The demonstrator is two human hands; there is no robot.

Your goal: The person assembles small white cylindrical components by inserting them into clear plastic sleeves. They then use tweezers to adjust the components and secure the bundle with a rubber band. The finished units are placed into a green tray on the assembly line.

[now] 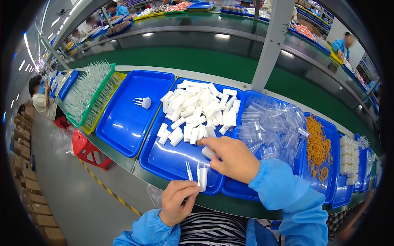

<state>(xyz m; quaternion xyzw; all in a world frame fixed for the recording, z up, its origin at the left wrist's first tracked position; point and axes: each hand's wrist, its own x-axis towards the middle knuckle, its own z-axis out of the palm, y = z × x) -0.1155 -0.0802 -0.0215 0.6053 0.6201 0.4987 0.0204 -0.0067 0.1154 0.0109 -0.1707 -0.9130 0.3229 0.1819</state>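
Note:
My left hand [177,200] is closed near the front edge of the blue tray [162,162], pinching a few thin white sticks [189,172] that point upward. A white cylindrical piece [204,178] stands upright beside them at the fingertips; how it is held is partly hidden. My right hand [234,159] reaches over the same tray with its fingers closed on a white cylinder [209,153]. Just beyond its fingertips lies a heap of similar white cylinders [199,106].
Right of the heap are trays of clear plastic sleeves [269,127] and orange rubber bands [318,143]. Leftward, a blue tray [123,127] bears a small white bundle [143,102], beside a green basket [88,107] of thin sticks. A metal post [273,45] rises behind; a red stool [88,149] stands left.

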